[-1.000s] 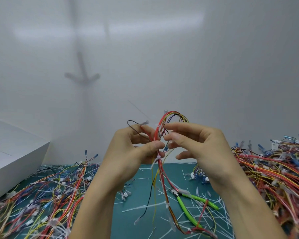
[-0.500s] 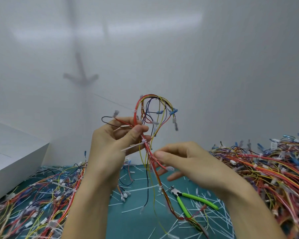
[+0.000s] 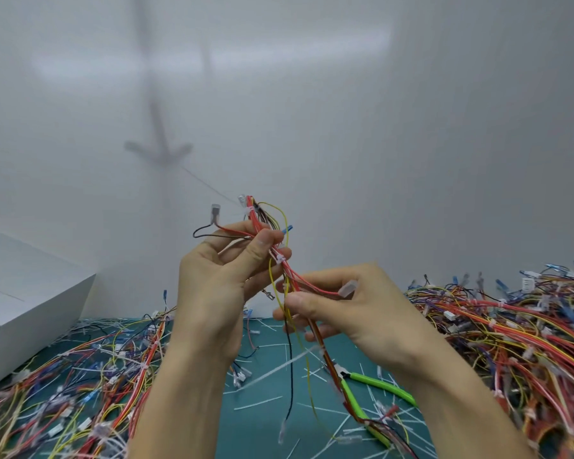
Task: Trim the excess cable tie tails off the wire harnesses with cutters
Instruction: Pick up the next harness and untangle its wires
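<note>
Harness (image 3: 256,217) held upright above the mat (image 3: 262,422). Its long axis runs from the far top down and rightward to the near mat. Left hand (image 3: 219,293) pinches the bundle near its upper end, thumb against fingers. Right hand (image 3: 355,309) pinches it just below. A white tie (image 3: 279,259) sits on the bundle between the two grips. Cutters (image 3: 378,385) lie flat on the mat, unheld, beneath the right wrist, with green handles trailing right and the head toward the hanging wires, which cross over them. Judgement: the right hand is nearer the cutters and would have to release the harness and reach down for them.
</note>
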Demonstrator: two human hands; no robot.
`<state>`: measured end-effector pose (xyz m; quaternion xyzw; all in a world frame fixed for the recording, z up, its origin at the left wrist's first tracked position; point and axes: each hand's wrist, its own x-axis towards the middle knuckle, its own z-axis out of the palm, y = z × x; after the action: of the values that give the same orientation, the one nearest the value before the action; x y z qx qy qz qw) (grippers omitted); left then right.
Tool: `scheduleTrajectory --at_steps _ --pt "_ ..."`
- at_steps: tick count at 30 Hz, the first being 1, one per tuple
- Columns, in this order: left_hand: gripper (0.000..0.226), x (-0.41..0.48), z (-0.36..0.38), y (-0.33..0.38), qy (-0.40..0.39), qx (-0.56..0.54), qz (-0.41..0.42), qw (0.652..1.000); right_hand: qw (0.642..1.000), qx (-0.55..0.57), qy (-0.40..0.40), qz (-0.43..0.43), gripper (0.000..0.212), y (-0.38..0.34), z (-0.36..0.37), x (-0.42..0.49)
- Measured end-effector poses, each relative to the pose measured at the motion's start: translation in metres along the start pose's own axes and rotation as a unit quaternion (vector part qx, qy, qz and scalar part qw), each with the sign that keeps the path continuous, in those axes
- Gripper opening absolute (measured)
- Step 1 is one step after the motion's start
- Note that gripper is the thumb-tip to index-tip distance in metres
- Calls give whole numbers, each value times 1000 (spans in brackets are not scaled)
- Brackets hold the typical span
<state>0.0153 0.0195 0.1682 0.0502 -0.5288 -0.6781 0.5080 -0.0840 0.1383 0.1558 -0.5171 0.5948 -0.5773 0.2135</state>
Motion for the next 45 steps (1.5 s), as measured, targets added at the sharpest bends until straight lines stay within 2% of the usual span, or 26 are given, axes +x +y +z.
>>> scheduleTrajectory --at_steps 9,13,17,22,28,31,37,42,45 --pt "25 1 4 -3 5 -51 -17 999 996 51 57 -47 14 -5 6 -1" --pt "19 3 -1 -5 5 10 -24 1000 991 78 89 -58 16 -4 11 1" --pt "23 0 -7 -3 -82 100 -32 991 981 119 140 -66 14 -3 9 3" --pt "31 -3 -8 -3 -183 216 -61 957 967 169 178 -68 13 -2 1 3" --pt "39 -6 -9 -10 -338 302 -131 882 960 195 189 -69 18 -5 -6 0" --pt "27 -6 -7 -15 -388 330 -140 849 959 199 186 -79 18 -6 -10 -1" --pt "16 -5 -6 -29 -419 392 -143 806 958 210 176 -82 19 -7 -13 -2" --pt "16 1 -15 -36 -410 400 -149 806 955 225 175 -79 20 -7 -15 -2" --pt "5 3 -21 -38 -404 395 -156 810 950 246 178 -79 23 -8 -15 -2"
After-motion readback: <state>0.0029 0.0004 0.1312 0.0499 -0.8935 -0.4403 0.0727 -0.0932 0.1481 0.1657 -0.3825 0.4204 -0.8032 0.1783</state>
